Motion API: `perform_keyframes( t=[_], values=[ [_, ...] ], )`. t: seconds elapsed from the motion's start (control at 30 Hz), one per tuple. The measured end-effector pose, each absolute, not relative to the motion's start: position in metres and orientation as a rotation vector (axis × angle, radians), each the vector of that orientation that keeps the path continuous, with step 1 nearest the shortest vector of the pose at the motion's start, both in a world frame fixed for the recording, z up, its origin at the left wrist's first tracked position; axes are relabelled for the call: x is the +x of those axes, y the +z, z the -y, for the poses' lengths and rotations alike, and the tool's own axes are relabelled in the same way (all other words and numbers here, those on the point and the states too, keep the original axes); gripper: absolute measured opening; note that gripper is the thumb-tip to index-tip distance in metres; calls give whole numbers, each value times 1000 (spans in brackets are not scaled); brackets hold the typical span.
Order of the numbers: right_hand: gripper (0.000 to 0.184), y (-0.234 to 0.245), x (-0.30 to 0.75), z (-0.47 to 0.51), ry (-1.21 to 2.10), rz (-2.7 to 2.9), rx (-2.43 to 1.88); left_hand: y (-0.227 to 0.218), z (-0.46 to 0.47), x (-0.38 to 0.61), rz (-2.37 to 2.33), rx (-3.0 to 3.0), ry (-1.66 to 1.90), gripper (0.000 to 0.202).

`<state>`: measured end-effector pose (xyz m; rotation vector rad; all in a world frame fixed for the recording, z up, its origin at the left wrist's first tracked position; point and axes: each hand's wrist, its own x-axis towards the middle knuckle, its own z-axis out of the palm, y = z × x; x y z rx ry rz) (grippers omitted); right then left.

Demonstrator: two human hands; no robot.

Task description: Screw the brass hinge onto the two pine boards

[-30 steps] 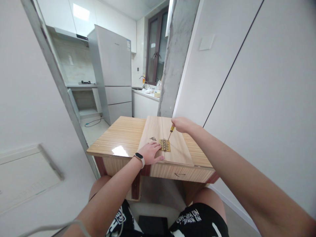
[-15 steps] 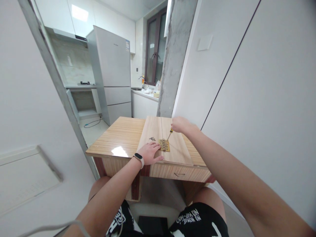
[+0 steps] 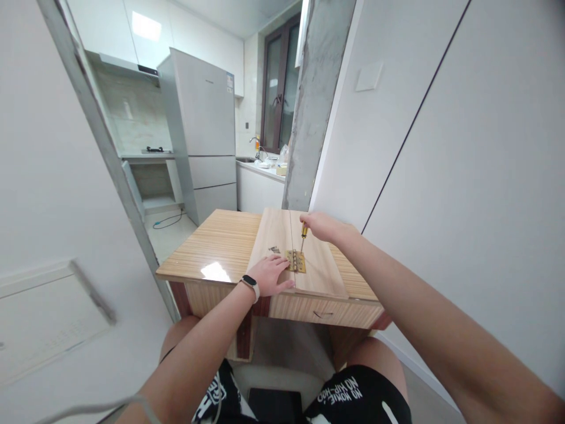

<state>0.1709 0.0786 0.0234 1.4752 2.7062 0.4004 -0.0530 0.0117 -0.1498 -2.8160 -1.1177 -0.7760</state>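
Observation:
Two pale wooden boards (image 3: 324,277) lie side by side on the desk, a thin seam between them. A brass hinge (image 3: 296,262) spans that seam. My right hand (image 3: 320,225) is closed on the yellow handle of a screwdriver (image 3: 304,232), whose tip meets the far right part of the hinge. Whether a screw sits under the tip is too small to tell. My left hand (image 3: 270,275) lies flat on the left board with fingers spread, its fingertips at the hinge's left edge. Several small dark screws (image 3: 274,249) rest on the left board beyond my fingers.
The desk (image 3: 220,235) has a glossy striped top and a drawer (image 3: 324,314) at the front. A white wall (image 3: 441,176) stands close on the right. Beyond the desk are a grey fridge (image 3: 207,112) and a counter with a sink (image 3: 245,159).
My right hand has shifted slightly left and turned on the handle, and the screwdriver now stands more upright at the hinge. My left hand keeps its place on the board.

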Motion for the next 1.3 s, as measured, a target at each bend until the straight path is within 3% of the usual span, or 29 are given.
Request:
perform_keyframes(
  t=[0.27,0.77,1.3],
  values=[
    [19,37,170,-79,495,-2564,1336,-153,-14,-55,1111,-2811,-775,69],
    [33,35,169,-78,527,-2486,1477,-151,-12,-54,1121,-2821,-774,69],
    [42,30,141,-84,321,-2280,1968,-153,-14,-53,1127,-2807,-785,70]
  ],
)
